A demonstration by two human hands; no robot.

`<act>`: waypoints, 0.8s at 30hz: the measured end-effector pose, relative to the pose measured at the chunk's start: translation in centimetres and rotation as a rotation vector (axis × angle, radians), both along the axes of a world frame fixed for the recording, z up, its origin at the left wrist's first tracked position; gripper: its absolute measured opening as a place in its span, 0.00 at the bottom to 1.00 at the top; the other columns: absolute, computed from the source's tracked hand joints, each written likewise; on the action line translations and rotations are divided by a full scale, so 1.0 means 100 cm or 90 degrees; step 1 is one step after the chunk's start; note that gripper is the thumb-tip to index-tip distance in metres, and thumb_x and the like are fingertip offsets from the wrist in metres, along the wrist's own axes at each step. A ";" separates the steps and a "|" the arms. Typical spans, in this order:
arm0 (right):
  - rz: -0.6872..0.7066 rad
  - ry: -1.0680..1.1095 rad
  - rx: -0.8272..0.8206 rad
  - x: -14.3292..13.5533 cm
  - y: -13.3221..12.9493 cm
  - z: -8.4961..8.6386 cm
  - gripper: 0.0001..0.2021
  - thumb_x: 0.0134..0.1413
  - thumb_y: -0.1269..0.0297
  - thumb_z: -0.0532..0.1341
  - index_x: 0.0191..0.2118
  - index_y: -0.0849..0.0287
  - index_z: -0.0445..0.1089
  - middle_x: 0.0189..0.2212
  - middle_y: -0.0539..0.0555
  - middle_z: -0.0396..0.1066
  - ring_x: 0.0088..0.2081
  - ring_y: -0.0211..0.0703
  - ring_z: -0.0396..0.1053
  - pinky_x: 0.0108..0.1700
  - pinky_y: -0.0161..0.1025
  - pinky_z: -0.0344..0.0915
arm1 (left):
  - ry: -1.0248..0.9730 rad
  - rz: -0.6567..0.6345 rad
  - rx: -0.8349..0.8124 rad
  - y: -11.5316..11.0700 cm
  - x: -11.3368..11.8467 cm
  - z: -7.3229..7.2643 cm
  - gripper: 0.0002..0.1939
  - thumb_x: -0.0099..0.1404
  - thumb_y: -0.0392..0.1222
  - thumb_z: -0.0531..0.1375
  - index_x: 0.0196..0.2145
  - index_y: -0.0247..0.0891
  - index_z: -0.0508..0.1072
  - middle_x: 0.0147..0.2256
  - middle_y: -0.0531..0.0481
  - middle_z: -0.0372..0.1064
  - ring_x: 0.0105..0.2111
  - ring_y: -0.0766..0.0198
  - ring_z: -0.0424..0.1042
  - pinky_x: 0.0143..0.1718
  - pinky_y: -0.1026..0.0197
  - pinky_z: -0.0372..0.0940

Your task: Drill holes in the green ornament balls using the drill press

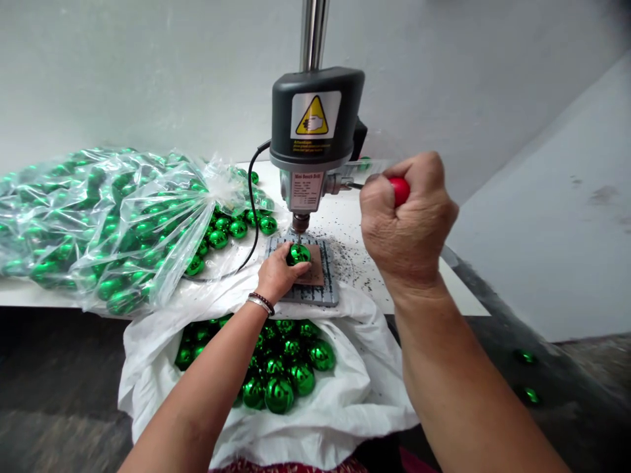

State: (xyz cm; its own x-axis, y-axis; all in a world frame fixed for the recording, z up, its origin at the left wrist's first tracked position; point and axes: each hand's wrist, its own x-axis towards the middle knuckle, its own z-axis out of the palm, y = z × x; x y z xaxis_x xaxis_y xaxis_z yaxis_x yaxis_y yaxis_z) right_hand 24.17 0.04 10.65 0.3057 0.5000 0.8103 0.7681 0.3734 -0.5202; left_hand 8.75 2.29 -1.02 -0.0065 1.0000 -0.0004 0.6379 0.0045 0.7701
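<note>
A dark bench drill [315,112] with a yellow warning sticker stands on a metal column. My left hand [279,270] grips a shiny green ball [298,254] under the drill bit, on a brown board [315,270] over the grey base plate [331,292]. The bit points down at the top of the ball; whether it has entered is too small to tell. My right hand [408,220] is wrapped round the red knob [399,191] of the drill's lever, at the right of the drill head.
A clear plastic bag [98,230] of green balls lies on the white table [461,295] at the left, loose balls beside it. A white cloth [345,407] below holds several more. A black cable [252,197] hangs left of the drill. Dark shavings and two floor balls lie right.
</note>
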 end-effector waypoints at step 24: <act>-0.038 0.016 0.138 -0.005 0.002 -0.063 0.10 0.57 0.56 0.55 0.32 0.57 0.61 0.24 0.50 0.65 0.25 0.35 0.63 0.29 0.35 0.61 | 0.027 -0.003 -0.003 0.001 0.000 -0.007 0.32 0.57 0.51 0.68 0.58 0.44 0.72 0.45 0.43 0.77 0.45 0.49 0.75 0.44 0.56 0.65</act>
